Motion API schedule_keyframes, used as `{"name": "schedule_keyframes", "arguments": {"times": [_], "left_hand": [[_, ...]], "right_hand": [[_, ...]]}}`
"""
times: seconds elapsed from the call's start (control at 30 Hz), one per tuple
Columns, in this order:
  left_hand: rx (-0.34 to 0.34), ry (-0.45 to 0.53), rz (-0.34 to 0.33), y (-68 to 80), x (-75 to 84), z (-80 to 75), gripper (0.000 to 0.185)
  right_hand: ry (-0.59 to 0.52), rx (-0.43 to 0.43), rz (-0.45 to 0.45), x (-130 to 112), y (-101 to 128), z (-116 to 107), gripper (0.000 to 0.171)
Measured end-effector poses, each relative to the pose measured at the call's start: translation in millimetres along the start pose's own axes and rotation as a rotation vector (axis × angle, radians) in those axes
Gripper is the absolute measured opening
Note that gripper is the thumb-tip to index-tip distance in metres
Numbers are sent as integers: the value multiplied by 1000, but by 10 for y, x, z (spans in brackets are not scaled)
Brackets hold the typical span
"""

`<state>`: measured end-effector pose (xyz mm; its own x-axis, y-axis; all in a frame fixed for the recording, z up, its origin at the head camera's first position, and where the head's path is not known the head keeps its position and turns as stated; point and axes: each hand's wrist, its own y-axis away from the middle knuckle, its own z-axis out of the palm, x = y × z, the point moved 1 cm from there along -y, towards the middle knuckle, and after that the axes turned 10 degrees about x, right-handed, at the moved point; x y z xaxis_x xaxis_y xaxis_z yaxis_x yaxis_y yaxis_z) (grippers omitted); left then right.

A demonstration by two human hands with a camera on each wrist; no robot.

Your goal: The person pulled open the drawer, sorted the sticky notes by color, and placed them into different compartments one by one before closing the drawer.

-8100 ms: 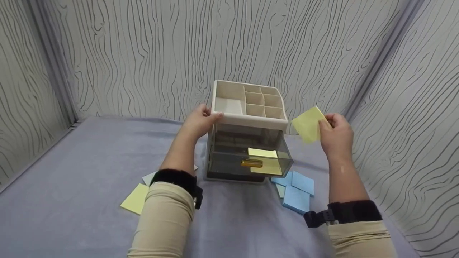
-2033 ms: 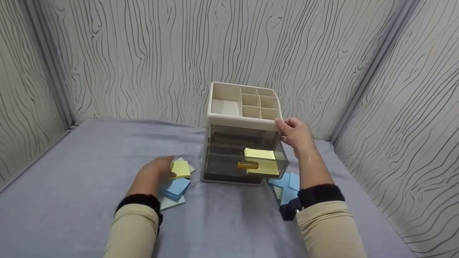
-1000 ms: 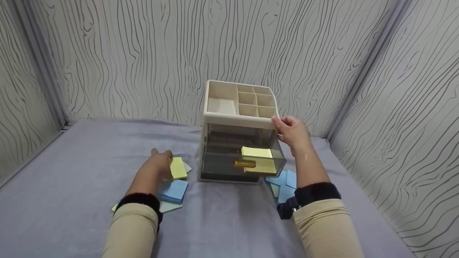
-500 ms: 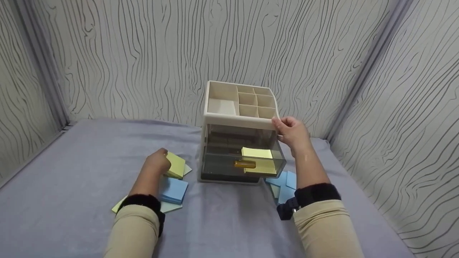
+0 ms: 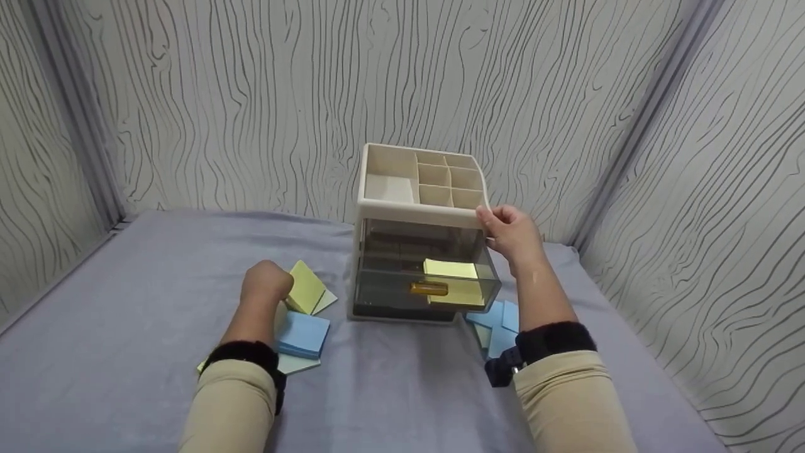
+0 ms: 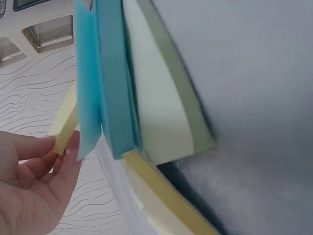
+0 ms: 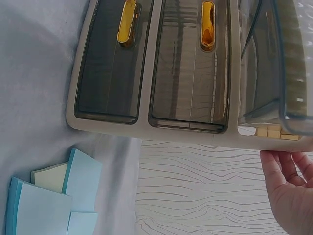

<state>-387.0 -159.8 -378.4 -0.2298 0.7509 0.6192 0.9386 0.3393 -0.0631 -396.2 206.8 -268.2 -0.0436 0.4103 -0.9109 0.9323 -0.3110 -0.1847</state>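
In the head view, my left hand (image 5: 267, 283) is over the pads left of the organizer. Its thumb and fingertips pinch a yellow sticky note pad (image 6: 65, 120) by one edge, as the left wrist view shows; the pad is tilted up. Just in front lie stacked blue sticky note pads (image 5: 303, 333). My right hand (image 5: 516, 236) grips the top right front corner of the cream desk organizer (image 5: 405, 211). The organizer's smoky top drawer (image 5: 390, 289) is pulled out, with yellow pads (image 5: 449, 269) in its right part.
Two lower drawers (image 7: 190, 88) with amber handles are shut. Blue pads (image 5: 503, 340) and a pale green one lie right of the organizer. Another pale green pad (image 5: 299, 363) is under the left blue stack. A patterned panel (image 5: 251, 94) stands behind the cloth-covered table.
Eight seconds ago my left hand held the organizer and my right hand a yellow pad. The right hand now grips the organizer. Lately the left hand has pinched and tilted up another yellow pad.
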Motion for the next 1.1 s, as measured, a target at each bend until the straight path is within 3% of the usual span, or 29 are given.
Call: {"name": "schedule_keyframes", "arguments": {"times": [0.2,0.43,0.53,0.67,0.9,1.1], "left_hand": [[33,30,62,-24,27,-204,20],[39,89,66,-11,158,-504,21],[23,124,92,47,257,-640,17],[-15,175,130,149,403,-849,30],[-128,345,106,350,625,-1231,34],[-156,445,107,485,822,-1468,30]], "right_hand": [[2,-2,-2,-6,-5,-1,45],[5,-7,0,2,-7,4,44],[3,-7,-2,1,-2,-3,43],[-2,-4,-7,2,3,-16,43],[-17,-11,-7,7,-4,-8,45],[-23,-14,-9,13,-9,0,46]]}}
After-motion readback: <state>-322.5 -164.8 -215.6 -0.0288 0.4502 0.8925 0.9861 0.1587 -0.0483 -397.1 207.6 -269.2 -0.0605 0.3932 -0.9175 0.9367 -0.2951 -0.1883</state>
